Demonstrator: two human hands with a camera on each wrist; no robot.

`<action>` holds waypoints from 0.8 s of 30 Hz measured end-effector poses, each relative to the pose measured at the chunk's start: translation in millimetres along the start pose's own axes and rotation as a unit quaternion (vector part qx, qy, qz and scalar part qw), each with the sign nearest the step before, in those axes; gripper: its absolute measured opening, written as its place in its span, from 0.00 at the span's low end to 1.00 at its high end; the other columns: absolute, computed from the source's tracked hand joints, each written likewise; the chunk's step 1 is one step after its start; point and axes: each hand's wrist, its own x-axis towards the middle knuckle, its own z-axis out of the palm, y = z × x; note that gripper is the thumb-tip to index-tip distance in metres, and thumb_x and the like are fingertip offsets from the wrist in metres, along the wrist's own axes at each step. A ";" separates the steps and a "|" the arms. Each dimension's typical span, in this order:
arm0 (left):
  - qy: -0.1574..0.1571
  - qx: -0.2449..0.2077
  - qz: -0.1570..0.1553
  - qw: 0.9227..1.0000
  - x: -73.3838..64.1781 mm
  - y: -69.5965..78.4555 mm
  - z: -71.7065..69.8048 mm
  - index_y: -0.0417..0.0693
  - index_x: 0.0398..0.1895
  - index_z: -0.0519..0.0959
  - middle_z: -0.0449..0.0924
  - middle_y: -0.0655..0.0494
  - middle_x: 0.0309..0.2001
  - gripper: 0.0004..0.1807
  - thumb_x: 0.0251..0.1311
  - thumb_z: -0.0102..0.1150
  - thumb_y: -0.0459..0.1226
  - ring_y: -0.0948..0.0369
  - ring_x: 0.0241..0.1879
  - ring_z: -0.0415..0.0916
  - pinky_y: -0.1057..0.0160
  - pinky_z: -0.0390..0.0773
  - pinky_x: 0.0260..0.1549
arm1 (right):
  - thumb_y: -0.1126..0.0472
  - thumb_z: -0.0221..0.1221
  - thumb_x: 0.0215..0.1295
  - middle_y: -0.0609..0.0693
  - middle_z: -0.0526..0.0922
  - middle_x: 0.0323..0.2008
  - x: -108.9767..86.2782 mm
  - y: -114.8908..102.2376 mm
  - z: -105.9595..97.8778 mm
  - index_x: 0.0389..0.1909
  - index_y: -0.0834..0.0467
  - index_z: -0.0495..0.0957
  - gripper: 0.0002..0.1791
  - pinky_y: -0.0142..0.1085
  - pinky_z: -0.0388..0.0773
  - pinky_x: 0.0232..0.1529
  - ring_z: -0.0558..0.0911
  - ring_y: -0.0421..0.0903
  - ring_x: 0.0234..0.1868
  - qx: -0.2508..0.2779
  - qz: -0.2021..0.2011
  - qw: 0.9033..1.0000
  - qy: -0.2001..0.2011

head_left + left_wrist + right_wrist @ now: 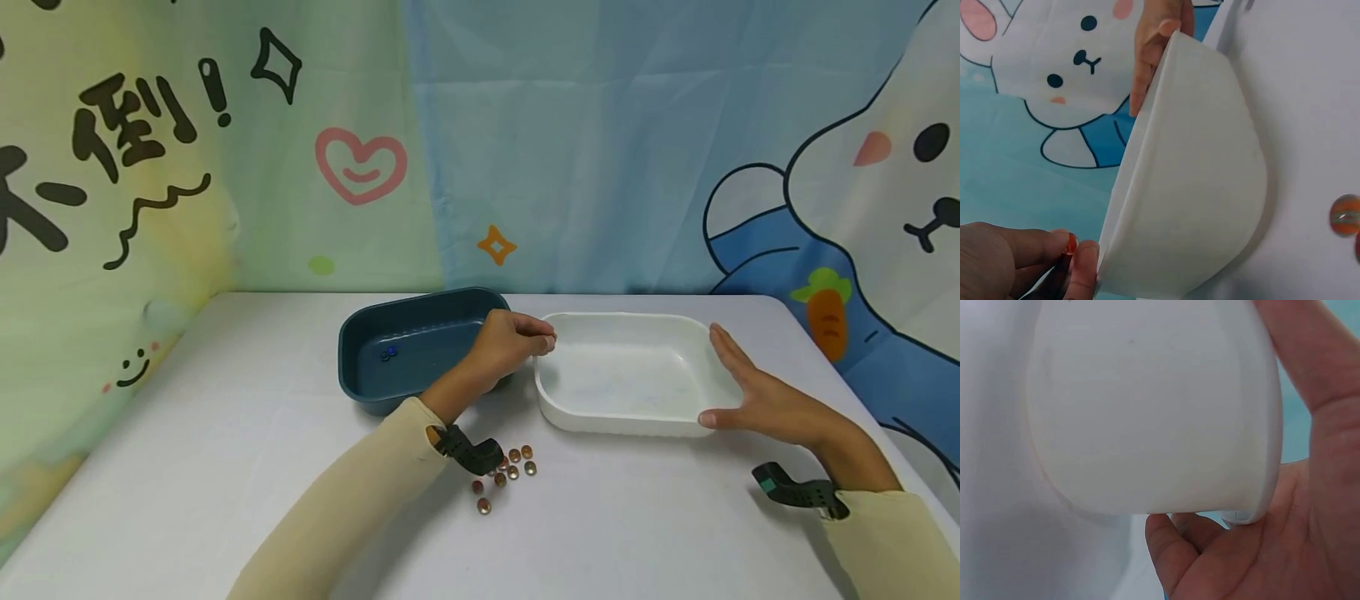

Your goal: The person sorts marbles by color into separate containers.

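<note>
A small orange-red glass bead (1070,244) is pinched between the thumb and fingers of my left hand (498,350). Those fingertips are right at the left rim of a white rectangular dish (622,423). At the dish's other end, my right hand (772,404) rests with straight, spread fingers, the thumb at the near corner. The right wrist view shows the palm close around that end wall (1147,412). No beads show inside the white dish in the head view.
A dark blue dish (356,398) stands left of the white one, a couple of dark blue beads (389,352) lying inside. Several amber-brown glass beads (530,468) are scattered on the white table in front, partly behind my left wrist strap (480,457). A printed curtain hangs behind.
</note>
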 end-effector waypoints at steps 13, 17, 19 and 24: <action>0.029 0.012 -0.010 0.999 9.0 5.4 4.1 0.35 0.47 0.82 0.84 0.52 0.35 0.16 0.57 0.69 0.34 0.60 0.36 0.80 0.59 0.80 0.40 | 0.51 0.70 0.53 0.49 0.18 0.74 -0.1 -0.5 -0.4 0.75 0.44 0.22 0.68 0.76 0.51 0.46 0.32 0.71 0.71 0.006 -0.005 1.000 0.001; 0.036 0.019 -0.013 0.999 8.7 5.6 4.4 0.36 0.49 0.82 0.83 0.53 0.35 0.19 0.55 0.71 0.35 0.61 0.37 0.79 0.66 0.79 0.35 | 0.50 0.70 0.53 0.49 0.18 0.74 0.2 -0.9 -0.4 0.75 0.44 0.21 0.68 0.76 0.51 0.47 0.31 0.71 0.71 0.007 -0.001 1.000 0.000; 0.034 0.024 -0.014 0.999 8.5 5.5 4.3 0.36 0.48 0.82 0.83 0.54 0.35 0.17 0.56 0.70 0.35 0.61 0.36 0.79 0.67 0.78 0.34 | 0.50 0.70 0.53 0.49 0.18 0.74 0.1 -1.1 -0.4 0.75 0.43 0.21 0.68 0.76 0.51 0.47 0.32 0.70 0.72 0.007 0.001 1.000 0.000; 0.027 0.028 -0.013 0.999 7.8 4.2 3.4 0.37 0.44 0.84 0.84 0.55 0.34 0.13 0.58 0.68 0.34 0.62 0.35 0.80 0.64 0.79 0.34 | 0.50 0.70 0.53 0.50 0.18 0.74 -0.2 -0.7 -0.5 0.75 0.43 0.21 0.68 0.77 0.51 0.47 0.32 0.71 0.71 0.008 -0.001 1.000 -0.002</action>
